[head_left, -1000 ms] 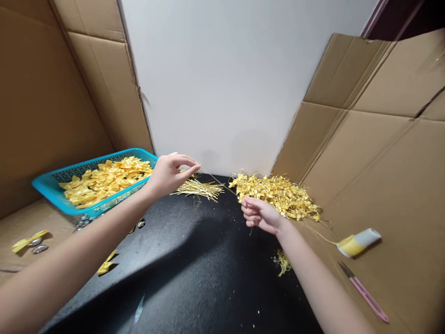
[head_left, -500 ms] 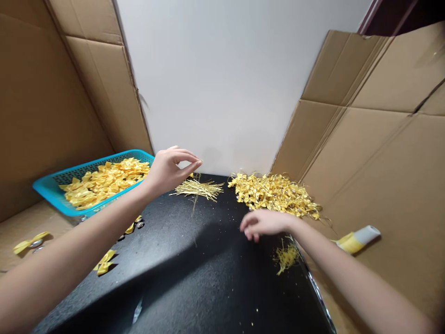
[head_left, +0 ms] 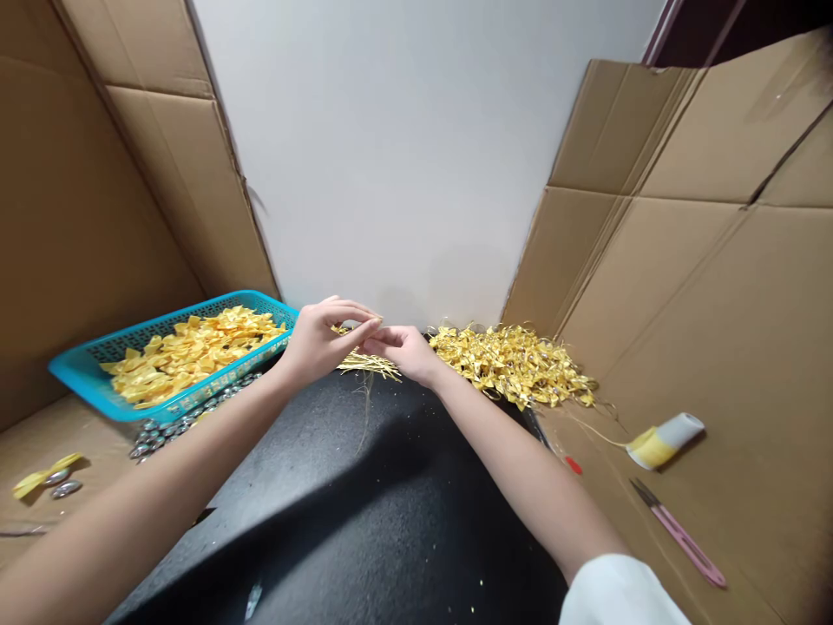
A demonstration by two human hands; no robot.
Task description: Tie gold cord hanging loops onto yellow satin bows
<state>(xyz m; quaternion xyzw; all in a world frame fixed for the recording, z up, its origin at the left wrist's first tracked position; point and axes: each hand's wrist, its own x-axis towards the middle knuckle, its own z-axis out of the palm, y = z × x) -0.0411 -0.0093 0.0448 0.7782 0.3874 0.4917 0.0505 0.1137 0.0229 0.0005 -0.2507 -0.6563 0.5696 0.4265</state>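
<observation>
My left hand [head_left: 325, 337] is raised over the back of the black table, thumb and fingertips pinched together. Whatever sits in that pinch is too small to make out. My right hand [head_left: 409, 351] meets it there, its fingers closed close to the left fingertips; what they hold, if anything, is hidden. Behind and below both hands lies a bundle of thin gold cords [head_left: 370, 365], partly covered by them. To the right of my right hand is a heap of gold bows [head_left: 514, 360] with thin loops.
At left stands a blue basket [head_left: 97, 391] of yellow ribbon bows, with silvery beads [head_left: 156, 438] beside it. A yellow bow [head_left: 42, 477] lies on cardboard. On the right are a thread spool [head_left: 664, 441] and pink snips [head_left: 683, 538]. Cardboard walls [head_left: 716, 286] rise on both sides.
My right hand has moved up and left from the table to meet my left hand. The left hand keeps its pinch. The view has shifted slightly, showing the pink snips.
</observation>
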